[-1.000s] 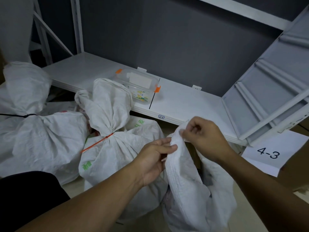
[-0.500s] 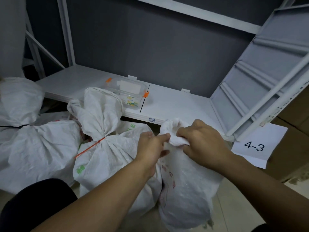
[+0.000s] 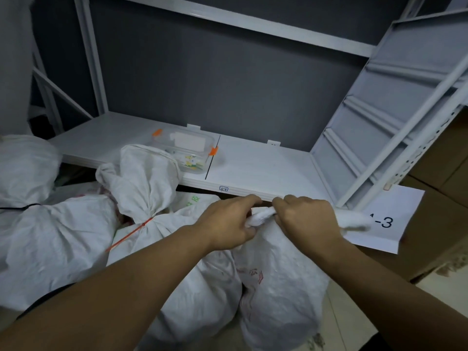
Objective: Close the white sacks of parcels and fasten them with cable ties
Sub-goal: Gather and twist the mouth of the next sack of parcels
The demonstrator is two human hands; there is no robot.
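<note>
The mouth of the nearest white sack (image 3: 278, 287) is being gathered and twisted shut; this sack is found on the floor just below the shelf (image 3: 266, 171), beside a tied sack (image 3: 152, 173) fastened with an orange cable tie (image 3: 131, 233). The bunched neck (image 3: 262, 217) is gripped by the left hand (image 3: 228, 224) and the right hand (image 3: 304, 219), fingers (image 3: 283, 202) clenched round the fabric, hands almost touching. No tie is seen in either hand. Next, it is judged, the neck must be held pinched by one hand while a tie is fetched, perhaps from the clear box (image 3: 184, 148), and looped round
</note>
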